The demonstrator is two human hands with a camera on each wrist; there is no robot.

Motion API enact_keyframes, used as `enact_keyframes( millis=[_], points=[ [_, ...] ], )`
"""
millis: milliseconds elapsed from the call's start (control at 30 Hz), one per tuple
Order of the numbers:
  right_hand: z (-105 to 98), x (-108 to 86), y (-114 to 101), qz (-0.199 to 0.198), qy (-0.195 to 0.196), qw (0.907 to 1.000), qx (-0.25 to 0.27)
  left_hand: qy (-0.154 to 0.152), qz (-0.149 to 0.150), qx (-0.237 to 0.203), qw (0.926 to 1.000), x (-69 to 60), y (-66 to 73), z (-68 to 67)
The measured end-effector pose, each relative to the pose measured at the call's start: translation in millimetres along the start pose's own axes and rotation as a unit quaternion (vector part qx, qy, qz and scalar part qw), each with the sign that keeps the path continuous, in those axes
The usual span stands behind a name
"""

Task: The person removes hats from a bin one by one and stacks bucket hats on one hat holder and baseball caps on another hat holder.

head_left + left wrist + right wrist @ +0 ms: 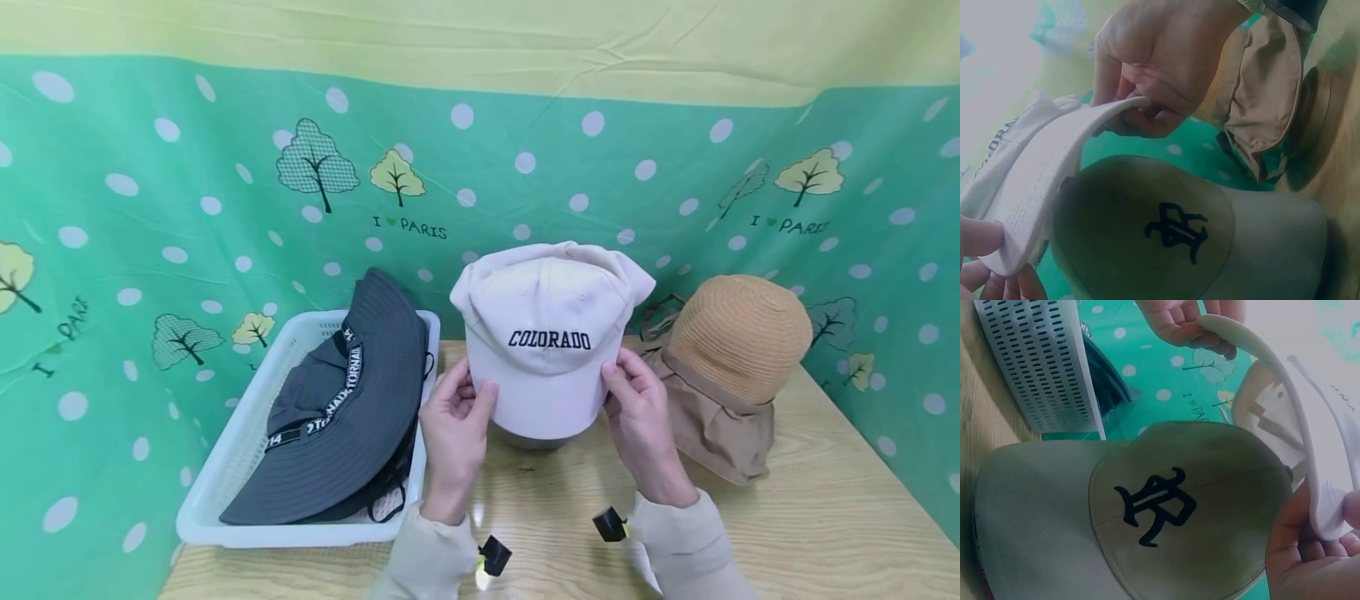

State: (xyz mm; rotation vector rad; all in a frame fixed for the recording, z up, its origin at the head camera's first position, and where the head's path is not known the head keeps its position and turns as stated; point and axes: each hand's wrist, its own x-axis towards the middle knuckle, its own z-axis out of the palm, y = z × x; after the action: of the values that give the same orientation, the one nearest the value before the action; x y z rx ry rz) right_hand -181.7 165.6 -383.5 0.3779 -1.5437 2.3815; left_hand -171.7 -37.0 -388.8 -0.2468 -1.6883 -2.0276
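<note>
A white baseball cap (pixel 547 392) lettered "COLORADO" hangs above the table, front towards me. My left hand (pixel 457 433) pinches one side of its brim between thumb and fingers, and my right hand (pixel 643 417) pinches the opposite side. The brim's curved edge (pixel 1035 187) shows between both hands in the left wrist view. Below it stands a second cap (pixel 1179 519), greyish beige with a dark embroidered emblem. In the head view the white cap hides nearly all of that one; only a grey strip of it shows.
A light blue perforated basket (pixel 292 535) at the left holds a dark wide-brimmed hat (pixel 375 417) and other dark headwear under it. On the right sits a tan woven hat (pixel 738 337) with brown cloth. A green dotted curtain (pixel 247 142) backs the wooden table (pixel 840 508).
</note>
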Motion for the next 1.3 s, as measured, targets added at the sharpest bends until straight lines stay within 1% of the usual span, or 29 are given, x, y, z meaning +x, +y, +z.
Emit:
enact_keyframes(
  millis=[167, 333, 400, 633, 733, 833, 967, 1033, 1100, 1133, 1300],
  points=[
    [-3, 1.8, 1, 0.03, 0.027, 0.9991, -0.015, -0.001, -0.007, 0.007, 1.0, 1.3, -5.4, 4.4],
    [-4, 4.2, 3, 0.065, 0.058, 0.9953, -0.043, -0.004, -0.023, 0.021, 0.9995, 2.8, -10.2, 5.9],
    [-3, 5.4, 4, 0.079, 0.07, 0.9928, -0.056, -0.002, -0.035, 0.025, 0.9991, 3.5, -12.0, 5.9],
    [-4, 9.7, 8, 0.123, 0.109, 0.982, -0.094, 0.007, -0.094, 0.045, 0.9945, 4.7, -18.8, 6.2],
    [-5, 11.1, 12, 0.128, 0.125, 0.9781, -0.106, 0.012, -0.103, 0.049, 0.9934, 5.3, -21.6, 6.7],
    [-7, 12.4, 17, 0.127, 0.14, 0.972, -0.14, 0.016, -0.111, 0.055, 0.9922, 6.0, -23.8, 7.3],
    [-10, 13.9, 23, 0.125, 0.142, 0.9629, -0.192, 0.018, -0.127, 0.065, 0.9896, 6.3, -26.8, 6.4],
    [-11, 14.7, 25, 0.124, 0.138, 0.9604, -0.208, 0.015, -0.135, 0.066, 0.9886, 6.5, -28.0, 6.2],
    [-12, 15.0, 26, 0.12, 0.135, 0.9588, -0.219, 0.011, -0.139, 0.065, 0.9881, 6.9, -27.0, 6.5],
    [-12, 15.2, 27, 0.119, 0.134, 0.9584, -0.222, 0.007, -0.139, 0.065, 0.9881, 6.8, -24.0, 7.2],
    [-15, 14.6, 28, 0.12, 0.126, 0.954, -0.245, 0.001, -0.121, 0.074, 0.9899, 5.3, -4.0, 10.5]
  ],
)
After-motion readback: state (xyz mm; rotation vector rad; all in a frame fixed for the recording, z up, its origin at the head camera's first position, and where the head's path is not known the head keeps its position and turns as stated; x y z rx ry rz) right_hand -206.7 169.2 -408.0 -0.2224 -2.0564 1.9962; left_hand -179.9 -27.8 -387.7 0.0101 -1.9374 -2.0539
